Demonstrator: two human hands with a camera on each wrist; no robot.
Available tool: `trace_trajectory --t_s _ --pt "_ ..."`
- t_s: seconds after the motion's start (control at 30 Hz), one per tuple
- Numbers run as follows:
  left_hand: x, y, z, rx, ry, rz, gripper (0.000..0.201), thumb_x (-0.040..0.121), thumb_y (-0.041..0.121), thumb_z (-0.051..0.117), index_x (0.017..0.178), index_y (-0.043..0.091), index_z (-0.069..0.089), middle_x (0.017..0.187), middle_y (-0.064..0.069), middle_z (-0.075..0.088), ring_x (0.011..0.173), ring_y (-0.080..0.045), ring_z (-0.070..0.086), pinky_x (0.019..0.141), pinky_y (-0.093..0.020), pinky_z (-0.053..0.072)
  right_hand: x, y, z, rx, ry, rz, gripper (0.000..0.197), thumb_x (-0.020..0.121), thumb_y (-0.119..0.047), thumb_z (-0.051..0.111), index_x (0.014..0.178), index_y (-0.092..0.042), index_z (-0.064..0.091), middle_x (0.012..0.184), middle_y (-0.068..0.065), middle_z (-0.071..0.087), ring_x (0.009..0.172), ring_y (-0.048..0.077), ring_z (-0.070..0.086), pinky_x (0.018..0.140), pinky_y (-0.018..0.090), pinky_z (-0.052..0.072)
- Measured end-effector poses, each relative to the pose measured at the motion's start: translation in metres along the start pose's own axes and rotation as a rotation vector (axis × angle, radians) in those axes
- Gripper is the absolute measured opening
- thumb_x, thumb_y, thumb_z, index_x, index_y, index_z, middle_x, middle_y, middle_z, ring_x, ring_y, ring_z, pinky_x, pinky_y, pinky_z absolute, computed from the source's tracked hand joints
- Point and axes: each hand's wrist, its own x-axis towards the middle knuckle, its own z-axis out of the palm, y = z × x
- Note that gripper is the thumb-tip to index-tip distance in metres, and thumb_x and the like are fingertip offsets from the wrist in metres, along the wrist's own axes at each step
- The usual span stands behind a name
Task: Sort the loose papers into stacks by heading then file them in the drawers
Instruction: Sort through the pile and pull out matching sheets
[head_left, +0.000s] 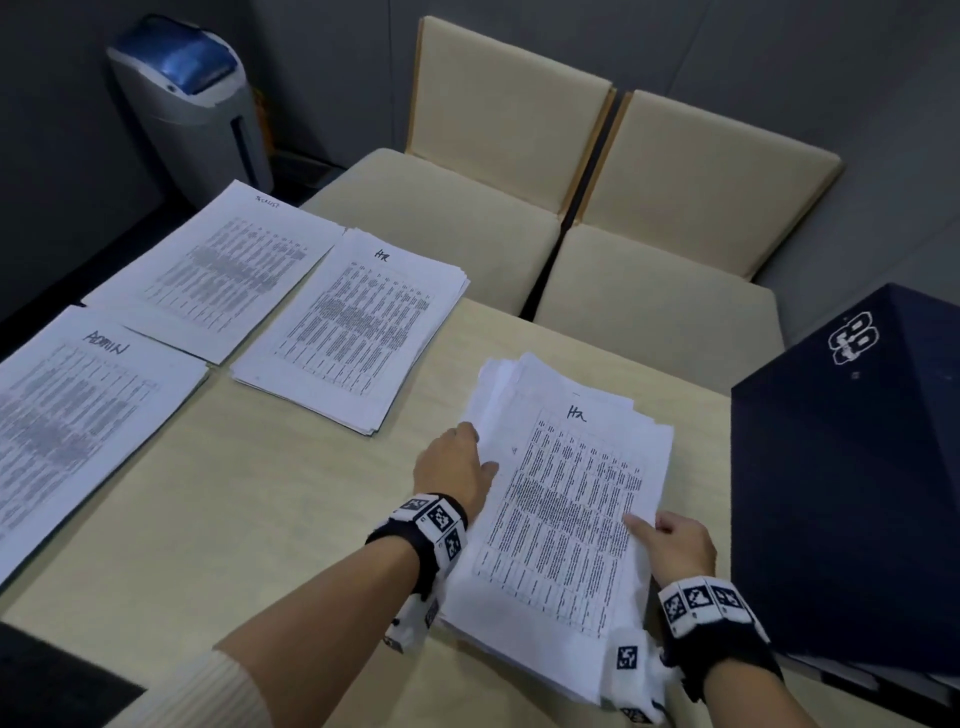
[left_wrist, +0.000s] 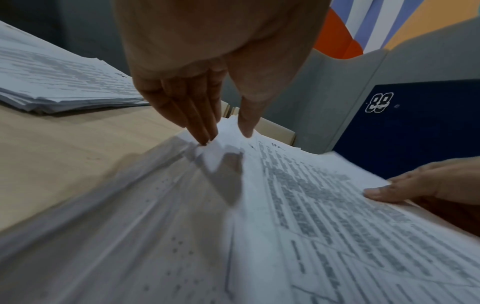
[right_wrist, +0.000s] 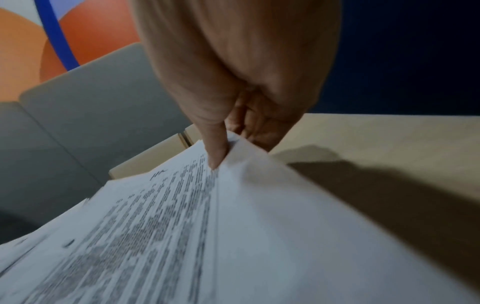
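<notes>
A loose pile of printed papers (head_left: 561, 499) lies at the table's right, and its top sheet is headed "HR". My left hand (head_left: 480, 452) rests at the pile's left edge, with its straight fingers (left_wrist: 205, 131) and thumb touching the paper (left_wrist: 311, 205). My right hand (head_left: 644, 525) pinches the right edge. Its thumb lies on top and its fingers (right_wrist: 249, 127) curl underneath, lifting the papers (right_wrist: 182, 226) off the table. Sorted stacks lie to the left: one headed "HR" (head_left: 353, 327), one headed "ADMIN" (head_left: 78, 415), and a third (head_left: 218, 265) whose heading is unreadable. A dark blue drawer unit (head_left: 852, 467) stands at the right.
Two beige chairs (head_left: 467, 208) (head_left: 665, 291) stand behind the light wooden table (head_left: 260, 493). A grey bin with a blue lid (head_left: 192, 88) is on the floor at the back left. A dark object (head_left: 47, 680) sits at the near left corner.
</notes>
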Motion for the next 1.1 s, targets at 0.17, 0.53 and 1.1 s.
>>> trace_trajectory --t_s 0.17,0.53,1.1 --pt "0.01 0.012 0.002 0.115 -0.065 -0.018 0.03 0.093 0.026 0.063 0.114 0.009 0.052 0.112 -0.009 0.057 0.1 -0.027 0.057 0.082 -0.033 0.048 -0.008 0.02 -0.018 0.074 0.148 -0.084 0.039 0.098 -0.027 0.056 0.067 -0.003 0.055 0.063 0.011 0.053 0.066 0.024 0.049 0.061 0.032 0.037" --pt "0.027 0.013 -0.021 0.224 0.088 0.174 0.009 0.093 0.001 0.049 0.091 0.01 0.049 0.081 -0.008 0.06 0.067 -0.025 0.054 0.058 -0.036 0.046 -0.006 0.038 -0.028 0.846 -0.111 0.286 0.012 0.085 0.012 0.054 0.09 0.005 0.063 0.094 0.02 0.066 0.096 0.035 0.063 0.086 0.043 0.051" --pt "0.008 -0.013 -0.026 -1.158 -0.304 -0.127 0.051 0.074 0.003 0.079 0.113 -0.02 0.056 0.109 -0.019 0.071 0.094 -0.023 0.07 0.079 -0.026 0.057 0.0 -0.007 -0.009 0.838 -0.275 0.26 0.02 0.085 0.003 0.065 0.103 0.011 0.064 0.104 0.026 0.07 0.102 0.041 0.067 0.088 0.043 0.055"
